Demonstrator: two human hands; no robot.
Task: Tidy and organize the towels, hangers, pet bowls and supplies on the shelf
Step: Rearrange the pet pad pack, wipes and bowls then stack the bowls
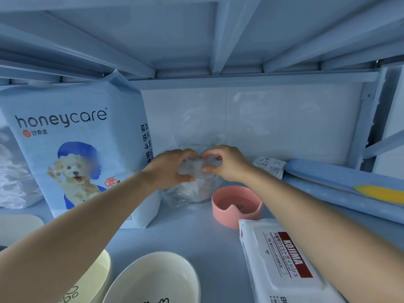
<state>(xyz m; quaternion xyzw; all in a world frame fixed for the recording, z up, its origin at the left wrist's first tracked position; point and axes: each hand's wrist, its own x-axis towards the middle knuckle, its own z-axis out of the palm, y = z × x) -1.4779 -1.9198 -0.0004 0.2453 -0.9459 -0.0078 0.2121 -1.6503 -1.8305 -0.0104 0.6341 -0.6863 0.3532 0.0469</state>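
A: Two hands are busy at the back of the shelf [192,237]. The left hand [172,167] and right hand [225,164] both pinch the gathered top of a clear bag [194,184], fingers [185,177] clamped on the plastic.

B: Where does that bag sit?

A: On the shelf near the back wall, between the pad pack [76,149] and the pink bowl [237,206]. It looks as if its mouth is being twisted or tied, though I cannot tell what is inside.

B: So how far along is the tidying?

A: Partway, I'd judge. The pad pack stands upright at the left, touching the bag's side. The wipes pack [282,263] lies flat at the right front, just beside the pink bowl.

B: And what is left?

A: The bowls are scattered. Two cream bowls [153,281] sit at the front edge, well apart from the pink one, so they are not yet grouped. A blue folded cloth [341,193] lies along the right side, something yellow resting on it. White fabric [15,178] is bunched at the far left. No hangers show here.
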